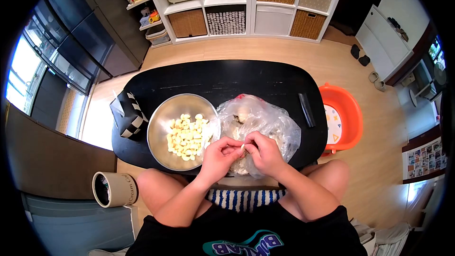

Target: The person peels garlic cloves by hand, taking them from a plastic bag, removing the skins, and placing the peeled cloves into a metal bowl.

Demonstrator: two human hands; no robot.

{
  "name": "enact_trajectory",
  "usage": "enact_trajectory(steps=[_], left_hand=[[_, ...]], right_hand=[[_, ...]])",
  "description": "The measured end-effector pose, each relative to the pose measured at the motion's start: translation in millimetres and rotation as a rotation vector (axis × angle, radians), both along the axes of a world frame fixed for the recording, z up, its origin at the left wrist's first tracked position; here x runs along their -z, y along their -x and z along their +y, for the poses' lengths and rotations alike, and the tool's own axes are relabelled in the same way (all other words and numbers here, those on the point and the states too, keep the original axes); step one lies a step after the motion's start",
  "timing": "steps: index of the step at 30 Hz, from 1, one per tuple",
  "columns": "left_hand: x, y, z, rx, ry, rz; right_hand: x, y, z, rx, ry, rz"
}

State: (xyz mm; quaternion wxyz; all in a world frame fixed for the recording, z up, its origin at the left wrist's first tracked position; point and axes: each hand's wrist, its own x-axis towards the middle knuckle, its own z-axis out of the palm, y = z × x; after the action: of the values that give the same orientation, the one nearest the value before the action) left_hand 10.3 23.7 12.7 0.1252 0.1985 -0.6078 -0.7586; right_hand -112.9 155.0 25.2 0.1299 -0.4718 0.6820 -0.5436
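Observation:
A small pale garlic clove [243, 146] is pinched between the fingertips of my left hand [220, 157] and my right hand [264, 155], which meet over the near part of a clear plastic bag [284, 125]. Inside the open bag lie whitish garlic skins and what looks like a garlic bulb [242, 115]. To the left stands a wide metal bowl [159, 128] with many peeled garlic cloves [186, 135] gathered in it. My left hand is beside the bowl's right rim. Both hands have their fingers closed.
The black table [199, 78] also carries a checkered tissue box [129, 114] at left and a dark narrow object [306, 110] at right. An orange tub [350, 118] stands beyond the table's right edge. A beige bin [121, 190] sits on the floor at left.

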Motion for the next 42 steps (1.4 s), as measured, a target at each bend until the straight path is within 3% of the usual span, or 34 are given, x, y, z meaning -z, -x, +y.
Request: enact_trajectory(steps=[28,42], left_hand=[[-2.0,0.7,-0.6,0.066,0.008,-0.031],[1.4,-0.6,-5.1,0.090,-0.247,-0.004]], right_hand=[[0.9,3.6,1.0,-0.075,-0.100,-0.003],[6.2,5.7,1.1,-0.148,-0.070,0.065]])
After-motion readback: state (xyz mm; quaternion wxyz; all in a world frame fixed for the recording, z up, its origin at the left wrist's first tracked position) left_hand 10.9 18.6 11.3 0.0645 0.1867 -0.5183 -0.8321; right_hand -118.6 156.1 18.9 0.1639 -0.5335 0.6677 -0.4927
